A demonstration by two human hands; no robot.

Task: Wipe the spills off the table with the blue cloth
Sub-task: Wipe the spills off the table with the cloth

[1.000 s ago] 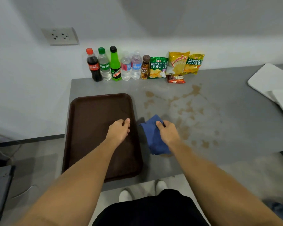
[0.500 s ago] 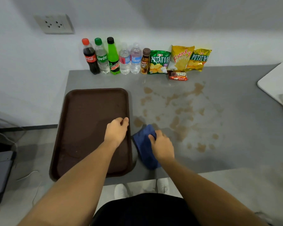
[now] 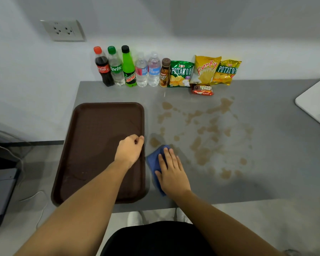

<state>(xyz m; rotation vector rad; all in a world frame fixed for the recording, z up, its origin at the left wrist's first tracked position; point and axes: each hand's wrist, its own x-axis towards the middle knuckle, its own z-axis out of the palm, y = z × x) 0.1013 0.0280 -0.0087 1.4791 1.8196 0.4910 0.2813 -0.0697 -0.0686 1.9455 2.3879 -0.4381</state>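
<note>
The blue cloth (image 3: 154, 163) lies on the grey table (image 3: 266, 163), just right of the brown tray (image 3: 100, 145) and near the table's front edge. The right hand (image 3: 171, 172) rests palm-down on the cloth, fingers extended flat and lying close together, covering most of the fabric; only the cloth's left side, a bit of its far edge and its near corner remain visible. Brown spills (image 3: 201, 137) are scattered across the table surface to the right of and beyond the cloth, the nearest patch lying just beyond the cloth's far-left corner and the farthest reaching almost to the snack items. The left hand (image 3: 129, 150) is positioned at the right rim of the tray, fingers curled inward with the fingertips at the rim; whether they actually clamp the rim cannot be determined. The tray carries no objects. Along the wall at the rear of the table stands a row of bottles (image 3: 127, 68), followed to the right by three crisp bags (image 3: 205, 71), with a small red snack pack (image 3: 202, 89) lying in front of the bags. A white board (image 3: 314, 102) occupies the far right of the table. A wall socket (image 3: 63, 30) is mounted above and to the left of the bottles.
</note>
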